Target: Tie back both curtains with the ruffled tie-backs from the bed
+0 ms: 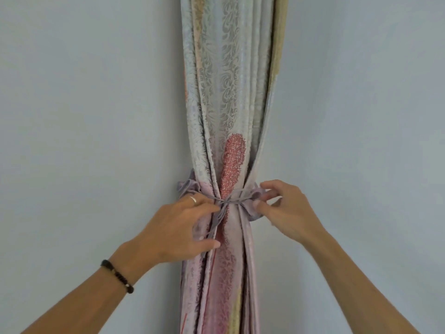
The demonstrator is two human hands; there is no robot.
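Observation:
A patterned curtain (226, 104) in grey, pink and red hangs gathered in a narrow bundle in front of the wall. A lilac ruffled tie-back (187, 186) wraps around it at mid height, its thin strings crossed in a knot at the front. My left hand (178, 227) pinches the hanging string end just below the knot, with the thumb against the curtain. My right hand (286, 210) pinches the ruffled end of the tie-back at the curtain's right side.
A plain pale grey wall (84, 116) fills the view on both sides of the curtain. The bed and any second curtain are out of view.

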